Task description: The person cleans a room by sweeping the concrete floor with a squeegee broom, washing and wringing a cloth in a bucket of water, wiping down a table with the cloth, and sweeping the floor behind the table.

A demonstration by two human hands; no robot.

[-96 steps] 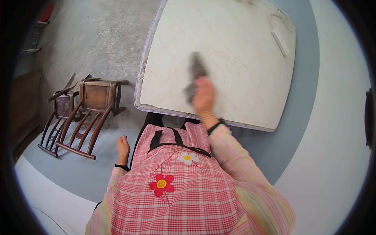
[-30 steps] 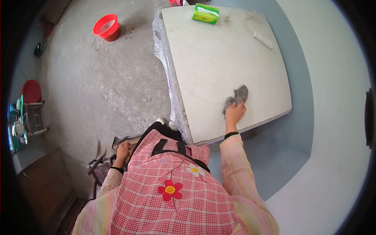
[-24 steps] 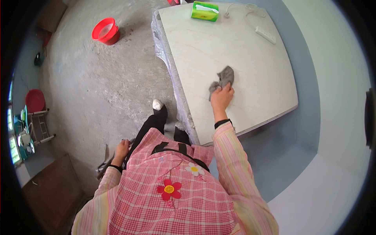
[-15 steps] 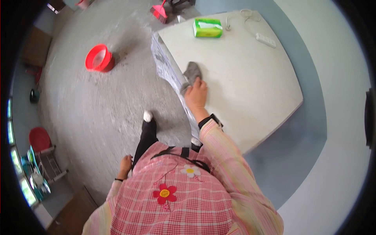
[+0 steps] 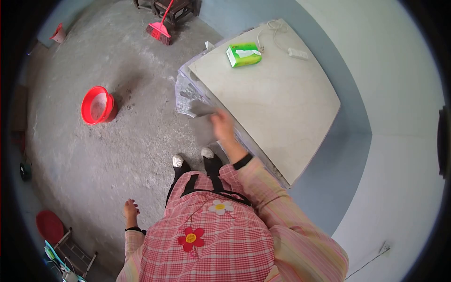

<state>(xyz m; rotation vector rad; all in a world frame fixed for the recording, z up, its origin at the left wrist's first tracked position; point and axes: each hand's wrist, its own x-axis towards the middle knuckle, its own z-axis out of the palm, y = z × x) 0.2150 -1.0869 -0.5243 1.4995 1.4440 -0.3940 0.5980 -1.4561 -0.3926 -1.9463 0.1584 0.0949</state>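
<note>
My right hand (image 5: 223,126) is closed on a grey cloth (image 5: 204,128), blurred by motion, which hangs just off the left edge of the pale table (image 5: 277,103). Over that same edge drapes a shiny, clear-and-lilac cover (image 5: 187,96). My left hand (image 5: 131,209) hangs low at my left side above the floor, fingers loosely bent and apart, with nothing in it. On the tabletop stand a green tissue pack (image 5: 244,55) and a white power strip (image 5: 298,54) with its cable.
A red bucket (image 5: 97,106) stands on the grey floor at the left. Further back are a pink broom (image 5: 159,32), a dark wooden stool (image 5: 174,10) and a small pink bin (image 5: 58,33). A red basin (image 5: 50,226) and a step ladder (image 5: 77,254) are lower left.
The right hand has carried the cloth leftward from the tabletop to beyond its left edge. The view has turned left, bringing the broom, stool and small bin further into sight.
</note>
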